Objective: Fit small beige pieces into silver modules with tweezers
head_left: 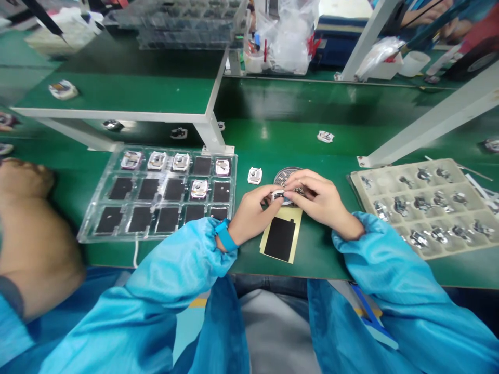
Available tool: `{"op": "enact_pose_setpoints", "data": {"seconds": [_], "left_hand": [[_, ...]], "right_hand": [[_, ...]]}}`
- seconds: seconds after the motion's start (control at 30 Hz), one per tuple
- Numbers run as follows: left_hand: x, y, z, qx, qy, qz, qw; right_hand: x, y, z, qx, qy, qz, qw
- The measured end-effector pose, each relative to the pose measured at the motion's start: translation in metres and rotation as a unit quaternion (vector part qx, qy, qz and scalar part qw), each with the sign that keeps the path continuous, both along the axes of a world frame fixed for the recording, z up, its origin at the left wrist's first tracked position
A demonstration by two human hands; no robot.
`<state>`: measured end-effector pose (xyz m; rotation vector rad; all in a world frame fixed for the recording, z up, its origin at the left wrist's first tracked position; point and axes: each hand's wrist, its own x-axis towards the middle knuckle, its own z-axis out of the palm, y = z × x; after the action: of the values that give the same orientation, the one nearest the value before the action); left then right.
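Note:
My left hand (253,213) and my right hand (317,200) meet over the bench, both closed on a small white-framed part (278,195) between their fingertips. Dark and metallic pieces show on it, partly hidden by the fingers. Just behind the hands is a round perforated disc (286,175), partly covered. Below them lies a yellow sheet (297,228) bearing a black rectangle (279,239). A loose white frame (254,175) rests to the left of the disc.
A clear tray (88,221) holds white frames and black pads at left. At right, a beige tray (395,182) holds metallic parts. A raised shelf (148,111) stands behind the clear tray. Another person's arm (35,239) rests at far left. A white post (429,114) slants at right.

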<state>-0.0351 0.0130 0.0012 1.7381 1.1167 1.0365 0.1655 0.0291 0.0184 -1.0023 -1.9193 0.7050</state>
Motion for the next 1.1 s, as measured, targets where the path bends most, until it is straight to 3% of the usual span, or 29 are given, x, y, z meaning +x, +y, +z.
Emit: {"op": "enact_pose_setpoints", "data": {"seconds": [0.2, 0.3, 0.53, 0.87, 1.1], "left_hand": [[-0.002, -0.001, 0.002, -0.03, -0.03, -0.024, 0.999], [-0.002, -0.001, 0.002, -0.01, -0.029, -0.029, 0.999], [-0.004, -0.003, -0.001, 0.083, 0.049, -0.029, 0.995], [-0.003, -0.002, -0.001, 0.121, 0.093, -0.012, 0.988], [-0.002, -0.002, -0.003, 0.11, 0.109, 0.003, 0.988]], "right_hand": [[0.012, -0.001, 0.0, -0.041, -0.002, 0.03, 0.999], [0.015, -0.003, 0.002, -0.041, -0.001, 0.021, 0.999], [0.006, -0.009, 0.004, 0.045, 0.0, -0.009, 0.999], [0.006, -0.008, -0.011, 0.098, -0.05, 0.005, 0.994], [0.005, -0.009, -0.014, 0.097, -0.043, -0.022, 0.994]]}}
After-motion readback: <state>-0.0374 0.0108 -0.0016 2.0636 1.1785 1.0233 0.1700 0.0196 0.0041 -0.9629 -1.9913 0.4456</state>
